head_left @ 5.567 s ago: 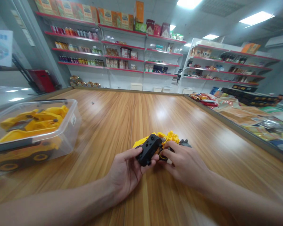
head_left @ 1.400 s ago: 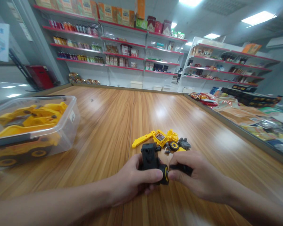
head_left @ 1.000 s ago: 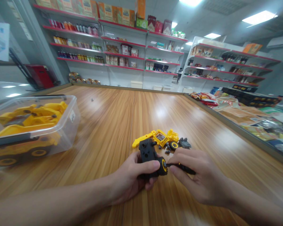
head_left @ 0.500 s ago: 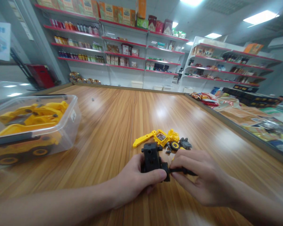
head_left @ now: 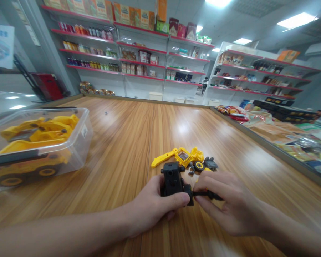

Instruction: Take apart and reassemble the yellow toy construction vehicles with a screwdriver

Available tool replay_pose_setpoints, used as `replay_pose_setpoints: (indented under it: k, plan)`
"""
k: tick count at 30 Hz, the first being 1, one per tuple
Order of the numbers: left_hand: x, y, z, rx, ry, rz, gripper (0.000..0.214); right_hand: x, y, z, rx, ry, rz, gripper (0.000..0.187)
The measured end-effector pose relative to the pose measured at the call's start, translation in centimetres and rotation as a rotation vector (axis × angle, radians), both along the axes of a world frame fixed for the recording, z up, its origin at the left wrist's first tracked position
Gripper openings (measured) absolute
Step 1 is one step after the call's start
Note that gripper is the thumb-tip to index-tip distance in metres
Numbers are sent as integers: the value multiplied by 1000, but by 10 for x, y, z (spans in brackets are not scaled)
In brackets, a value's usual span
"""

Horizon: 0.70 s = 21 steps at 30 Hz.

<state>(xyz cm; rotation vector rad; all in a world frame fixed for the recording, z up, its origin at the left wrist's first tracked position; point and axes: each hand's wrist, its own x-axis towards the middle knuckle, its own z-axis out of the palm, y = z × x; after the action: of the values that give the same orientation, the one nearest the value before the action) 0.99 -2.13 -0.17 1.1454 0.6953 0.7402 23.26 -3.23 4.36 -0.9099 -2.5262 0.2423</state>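
Note:
My left hand is wrapped round a black toy chassis that stands upright on the wooden table, with a wheel on its right side. My right hand pinches a thin black tool whose tip meets that wheel. Just behind the chassis lie loose toy parts: a yellow arm and cab piece, a small wheel with a yellow hub and a grey piece.
A clear plastic box holding yellow toy truck parts sits at the table's left. Packaged goods lie along a counter on the right. Store shelves with products line the back wall.
The chassis was turned in my left hand, showing the wheel's yellow hub a second ago, then set upright again. My right hand keeps the tool against the wheel.

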Motion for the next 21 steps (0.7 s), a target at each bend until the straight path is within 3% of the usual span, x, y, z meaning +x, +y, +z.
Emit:
replay_pose_setpoints:
  k: [21]
  plan:
    - [1,1,-3,-16,-25,7,45,-2,1,-2,-23,13,-17,6]
